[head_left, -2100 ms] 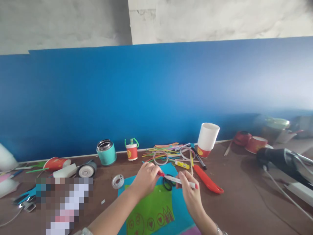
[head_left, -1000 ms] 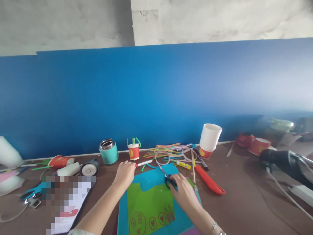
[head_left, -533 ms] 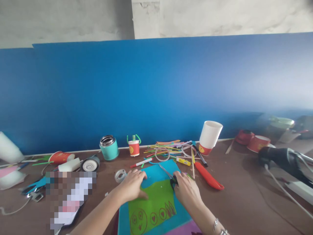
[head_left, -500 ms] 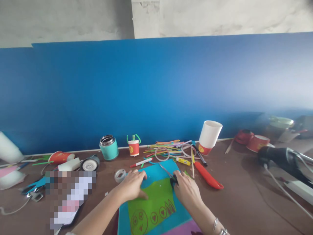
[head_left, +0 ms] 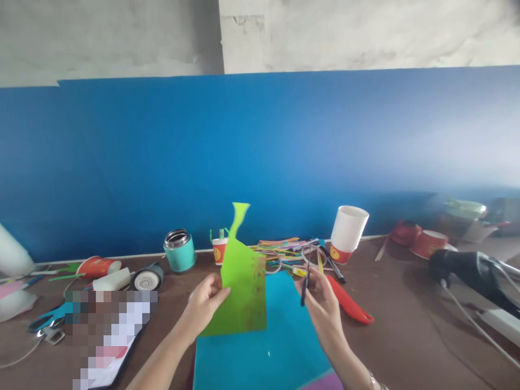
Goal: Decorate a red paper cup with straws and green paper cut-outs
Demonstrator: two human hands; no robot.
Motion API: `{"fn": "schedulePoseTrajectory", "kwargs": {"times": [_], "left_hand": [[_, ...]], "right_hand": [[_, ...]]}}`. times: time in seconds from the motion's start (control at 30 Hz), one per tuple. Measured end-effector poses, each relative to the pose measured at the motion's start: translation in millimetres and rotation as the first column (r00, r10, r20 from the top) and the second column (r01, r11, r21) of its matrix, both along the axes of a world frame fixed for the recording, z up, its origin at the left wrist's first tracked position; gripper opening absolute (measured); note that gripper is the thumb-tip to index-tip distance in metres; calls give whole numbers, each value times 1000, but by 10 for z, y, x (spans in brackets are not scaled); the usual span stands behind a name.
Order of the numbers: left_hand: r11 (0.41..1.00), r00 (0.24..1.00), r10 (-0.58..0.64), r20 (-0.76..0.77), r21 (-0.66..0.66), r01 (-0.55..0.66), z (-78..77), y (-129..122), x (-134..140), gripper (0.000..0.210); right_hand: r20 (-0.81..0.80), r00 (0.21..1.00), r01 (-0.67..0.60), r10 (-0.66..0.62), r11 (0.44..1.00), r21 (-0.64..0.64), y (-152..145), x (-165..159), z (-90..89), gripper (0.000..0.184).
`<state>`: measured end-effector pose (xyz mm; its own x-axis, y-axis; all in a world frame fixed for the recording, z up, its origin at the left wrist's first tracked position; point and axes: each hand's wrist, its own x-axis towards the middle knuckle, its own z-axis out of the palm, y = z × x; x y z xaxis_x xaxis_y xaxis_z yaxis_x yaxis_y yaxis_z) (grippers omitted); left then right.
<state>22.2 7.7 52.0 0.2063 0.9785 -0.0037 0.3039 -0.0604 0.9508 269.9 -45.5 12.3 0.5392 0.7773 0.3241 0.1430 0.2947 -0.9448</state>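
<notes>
My left hand (head_left: 208, 303) pinches the left edge of a green sheet of paper (head_left: 244, 287), which is lifted upright. Its top runs up into a narrow strip, and brown marker lines show faintly through its right side. In my right hand (head_left: 323, 295) is a pair of scissors (head_left: 305, 287) with dark handles, held upright to the right of the green sheet. Beneath both hands lies blue paper (head_left: 264, 357) on the table, with a purple sheet (head_left: 323, 382) showing at its lower right corner.
Behind the paper are bundled coloured sticks (head_left: 284, 246), a turquoise jar (head_left: 179, 252) and a small paper cup (head_left: 219, 252). White stacked cups (head_left: 349, 233) stand right of them. A red pouch-like item (head_left: 349, 303) lies near my right hand. Far right is a black tool (head_left: 467, 271) with a cord.
The green sheet has come up off the blue paper and been turned, its drawing now facing away. My left hand grips its edge; my right hand has raised the scissors upright.
</notes>
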Motion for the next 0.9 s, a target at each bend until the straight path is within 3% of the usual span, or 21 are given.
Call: {"fn": "schedulePoseTrajectory", "kwargs": {"times": [0.07, 0.13, 0.2, 0.3, 0.43, 0.53, 0.9], "left_hand": [[998, 989, 65, 132, -8, -65, -23, -22, -4, 31], [991, 967, 135, 214, -17, -134, -67, -32, 3, 32], [980, 943, 195, 270, -20, -197, -112, -34, 12, 32], [963, 920, 264, 289, -29, -268, -142, -32, 29, 35], [955, 909, 293, 297, -55, -290, -146, -43, 76, 38], [963, 913, 266, 309, -54, -263, -161, -61, 118, 38], [984, 925, 178, 336, -46, -173, -105, -133, 202, 31]], "right_hand": [[43, 990, -132, 135, 989, -64, -4, -38, -21, 34], [72, 943, -309, 325, 935, -173, -21, -87, -47, 32], [33, 865, -470, 501, 832, -294, -49, -136, -59, 35], [-50, 746, -625, 664, 672, -397, -98, -193, -53, 39], [-72, 634, -720, 770, 555, -417, -142, -249, -65, 41], [-47, 611, -730, 790, 539, -421, -163, -283, -93, 40], [26, 640, -677, 768, 580, -453, -190, -318, -88, 35]]}}
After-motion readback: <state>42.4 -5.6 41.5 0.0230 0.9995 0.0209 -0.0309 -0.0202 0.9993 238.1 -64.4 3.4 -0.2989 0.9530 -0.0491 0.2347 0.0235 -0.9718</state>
